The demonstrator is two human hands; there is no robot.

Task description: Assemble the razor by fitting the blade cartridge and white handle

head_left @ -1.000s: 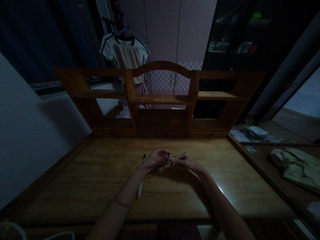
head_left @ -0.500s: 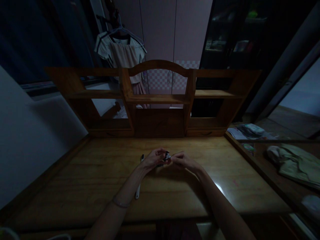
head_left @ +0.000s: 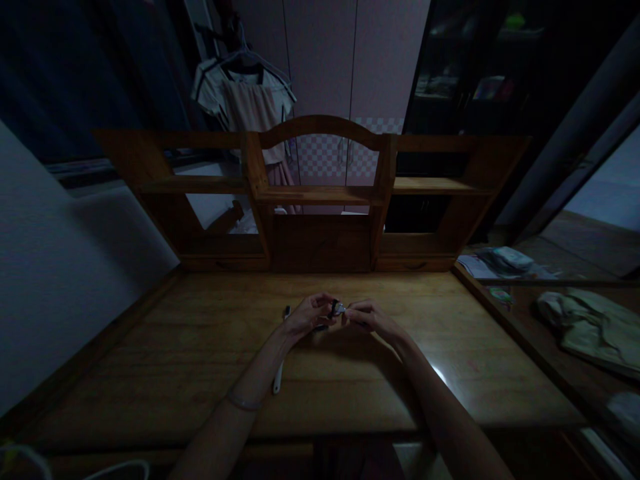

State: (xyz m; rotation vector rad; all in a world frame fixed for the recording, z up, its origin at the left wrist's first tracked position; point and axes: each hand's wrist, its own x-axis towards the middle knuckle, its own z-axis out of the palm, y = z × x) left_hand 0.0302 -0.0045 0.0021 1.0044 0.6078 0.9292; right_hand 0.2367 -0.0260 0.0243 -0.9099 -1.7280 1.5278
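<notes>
Head view: dim room, both forearms reaching out over a wooden desk (head_left: 165, 347), hands meeting near its middle.
Left hand (head_left: 309, 317): curled closed around a small shiny object (head_left: 337, 308), fingertips pinching its near side.
Right hand (head_left: 367, 319): closed too, finger and thumb tips pressed to the other side of that same object.
Object: small, part dark and part metallic, held between the two hands just above the desk top; too small and too dark to name with certainty.
Step in hand: fine two-handed fiddling with the small object, by the look of it turning, opening or fitting a part.
Next move, as a judgement: calls for a firm pinch from one hand and small, careful finger work from the other, low over the desk so a slip would end on the wood.
White pen-like stick (head_left: 279, 377): lying on the desk, partly under the left wrist, untouched.
Bracelet (head_left: 244, 402): thin band on the left forearm.
Shelf unit (head_left: 320, 193): wooden, arched middle, standing at the back of the desk.
Hanging garment (head_left: 250, 100): on a hanger behind the shelf unit.
Cloths and papers (head_left: 590, 320): on the surface to the right, well apart from the hands.
</notes>
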